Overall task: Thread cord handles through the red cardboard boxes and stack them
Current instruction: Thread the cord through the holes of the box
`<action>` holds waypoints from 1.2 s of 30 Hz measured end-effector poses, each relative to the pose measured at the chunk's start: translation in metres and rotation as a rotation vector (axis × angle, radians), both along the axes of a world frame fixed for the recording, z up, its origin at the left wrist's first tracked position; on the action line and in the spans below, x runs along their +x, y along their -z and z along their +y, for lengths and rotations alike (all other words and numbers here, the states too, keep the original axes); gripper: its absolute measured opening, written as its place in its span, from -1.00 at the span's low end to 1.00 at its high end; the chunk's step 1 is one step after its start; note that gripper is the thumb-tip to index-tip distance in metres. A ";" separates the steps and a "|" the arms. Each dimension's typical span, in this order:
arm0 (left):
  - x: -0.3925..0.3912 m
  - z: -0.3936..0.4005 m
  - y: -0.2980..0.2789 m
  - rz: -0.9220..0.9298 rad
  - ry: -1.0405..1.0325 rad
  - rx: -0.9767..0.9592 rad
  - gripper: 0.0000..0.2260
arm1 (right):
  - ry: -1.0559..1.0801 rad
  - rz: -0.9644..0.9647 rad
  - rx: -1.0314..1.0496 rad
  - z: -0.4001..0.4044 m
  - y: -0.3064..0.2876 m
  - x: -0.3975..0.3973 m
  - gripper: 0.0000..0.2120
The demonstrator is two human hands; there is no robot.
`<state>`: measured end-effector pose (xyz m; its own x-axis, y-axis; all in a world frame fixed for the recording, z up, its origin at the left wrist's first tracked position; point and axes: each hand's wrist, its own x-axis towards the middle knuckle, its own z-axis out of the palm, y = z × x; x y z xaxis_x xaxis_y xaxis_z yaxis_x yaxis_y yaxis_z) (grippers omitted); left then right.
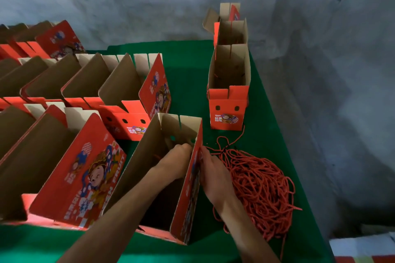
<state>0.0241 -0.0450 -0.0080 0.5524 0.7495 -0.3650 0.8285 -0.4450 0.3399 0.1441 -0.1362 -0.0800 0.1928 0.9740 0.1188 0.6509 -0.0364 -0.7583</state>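
Observation:
An open red cardboard box (188,198) stands on the green table in front of me, brown inside. My left hand (177,160) reaches into it, fingertips bunched against the inside of its right wall; what they hold is hidden. My right hand (213,175) is outside that same wall, fingers pinching a red cord (210,149) against it. The cord runs back to a loose pile of red cords (260,183) just right of the box. Two punched holes (173,138) show in the box's far wall.
Several boxes nested into one another form a stack (228,100) at the back right. Rows of open boxes (81,173) fill the left side of the green table (188,70). The table's right edge runs close behind the cord pile, beside a grey wall.

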 end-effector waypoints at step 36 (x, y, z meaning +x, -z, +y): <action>-0.035 -0.028 -0.041 -0.016 -0.384 -0.160 -0.88 | 0.088 1.516 -0.008 0.026 -0.021 0.051 -0.59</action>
